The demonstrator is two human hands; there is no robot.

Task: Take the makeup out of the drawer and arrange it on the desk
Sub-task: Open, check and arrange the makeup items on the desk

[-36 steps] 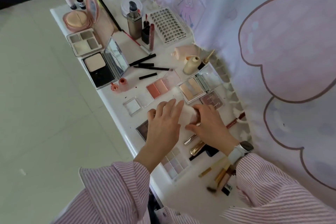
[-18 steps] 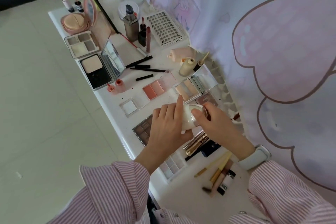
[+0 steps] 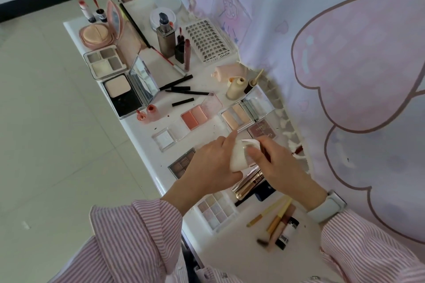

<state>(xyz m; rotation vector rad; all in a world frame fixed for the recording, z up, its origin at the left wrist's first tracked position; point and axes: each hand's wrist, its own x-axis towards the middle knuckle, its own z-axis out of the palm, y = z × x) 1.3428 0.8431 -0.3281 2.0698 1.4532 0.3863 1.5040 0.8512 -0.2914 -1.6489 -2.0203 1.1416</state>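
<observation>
Above the middle of the white desk [image 3: 142,151], both my hands hold a small white round compact [image 3: 239,156]. My left hand [image 3: 211,165] curls round its body from the left, index finger stretched along its top. My right hand [image 3: 276,165] grips its raised lid edge from the right. Under the hands lie a brown eyeshadow palette [image 3: 181,165], gold tubes [image 3: 248,184] and a pastel glitter palette [image 3: 216,211]. The drawer is not in view.
Makeup covers the desk: a blush palette [image 3: 194,116], a concealer palette [image 3: 236,117], a black powder compact [image 3: 124,94], a lash tray [image 3: 210,40], a pump bottle [image 3: 165,37] and brushes [image 3: 276,218]. A pink curtain [image 3: 345,76] hangs along the right; tiled floor [image 3: 46,145] lies left.
The white compact has been lifted and tilted between my hands, and its lid edge now stands up under my right fingers. My right wrist has drawn back toward me.
</observation>
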